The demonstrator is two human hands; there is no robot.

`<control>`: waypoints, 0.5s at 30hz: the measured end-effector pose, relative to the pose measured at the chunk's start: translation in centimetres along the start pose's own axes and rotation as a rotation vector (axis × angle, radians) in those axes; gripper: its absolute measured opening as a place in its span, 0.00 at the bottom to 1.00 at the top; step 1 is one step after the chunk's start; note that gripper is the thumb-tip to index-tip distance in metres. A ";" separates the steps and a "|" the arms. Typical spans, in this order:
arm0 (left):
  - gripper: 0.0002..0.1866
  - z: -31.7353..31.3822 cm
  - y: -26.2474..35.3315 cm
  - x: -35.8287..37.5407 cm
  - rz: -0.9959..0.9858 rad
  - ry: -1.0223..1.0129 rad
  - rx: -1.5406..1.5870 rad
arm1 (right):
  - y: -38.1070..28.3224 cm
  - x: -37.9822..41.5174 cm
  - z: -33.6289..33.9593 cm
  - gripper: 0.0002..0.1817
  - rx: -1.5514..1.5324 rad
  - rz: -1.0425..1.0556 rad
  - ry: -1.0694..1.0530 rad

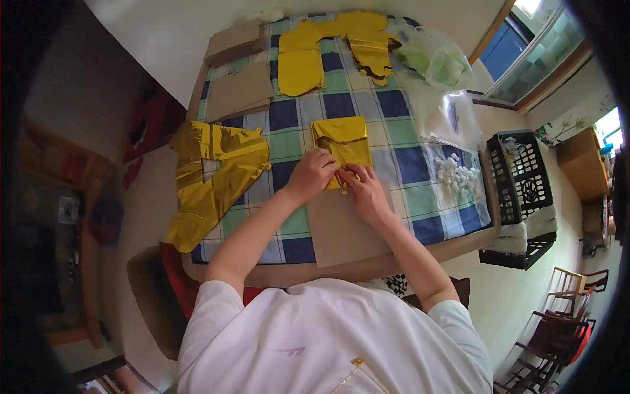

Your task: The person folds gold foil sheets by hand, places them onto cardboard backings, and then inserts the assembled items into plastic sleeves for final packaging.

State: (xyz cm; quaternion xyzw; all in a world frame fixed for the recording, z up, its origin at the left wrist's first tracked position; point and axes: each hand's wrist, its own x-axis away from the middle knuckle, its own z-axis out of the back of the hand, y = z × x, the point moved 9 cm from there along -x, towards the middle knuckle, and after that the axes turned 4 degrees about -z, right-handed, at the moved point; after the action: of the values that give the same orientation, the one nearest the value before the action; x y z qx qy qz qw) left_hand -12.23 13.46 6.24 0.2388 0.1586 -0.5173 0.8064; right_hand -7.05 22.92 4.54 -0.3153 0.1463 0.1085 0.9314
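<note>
A folded gold foil balloon (352, 131) lies flat on a piece of brown cardboard (348, 230) in front of me. My left hand (311, 176) is closed at the foil's lower left edge, its fingertips pinching it. Close beside it, my right hand (367, 192) pinches the lower part of the same foil, thumb and fingers together. The fingertips of both hands nearly meet, and the bit between them is partly hidden. To the left, an unfolded flat gold foil balloon (223, 172) hangs partly over the table edge.
More flat gold foil balloons (300, 62) lie at the back. Stacked cardboard sheets (239, 88) are at the back left. On the right are clear plastic bags (453, 115) and a pile of small white pieces (457, 176). Black crates (522, 174) stand beside the checked tablecloth (289, 220).
</note>
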 end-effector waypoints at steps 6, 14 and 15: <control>0.13 -0.8 -0.1 1.7 0.028 -0.036 0.013 | -0.1 0.2 -1.0 0.21 0.143 0.008 -0.086; 0.15 -1.5 -0.7 1.9 0.080 -0.148 0.000 | 0.0 0.1 -0.9 0.24 0.131 0.012 -0.108; 0.15 -1.5 -0.8 1.9 0.084 -0.155 -0.005 | 0.0 0.1 -0.9 0.24 0.132 0.010 -0.107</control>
State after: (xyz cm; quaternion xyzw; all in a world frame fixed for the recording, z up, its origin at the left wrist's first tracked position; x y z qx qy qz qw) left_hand -12.16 12.61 3.83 0.2027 0.0869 -0.4995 0.8378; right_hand -7.13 22.38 3.81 -0.2463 0.1047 0.1199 0.9560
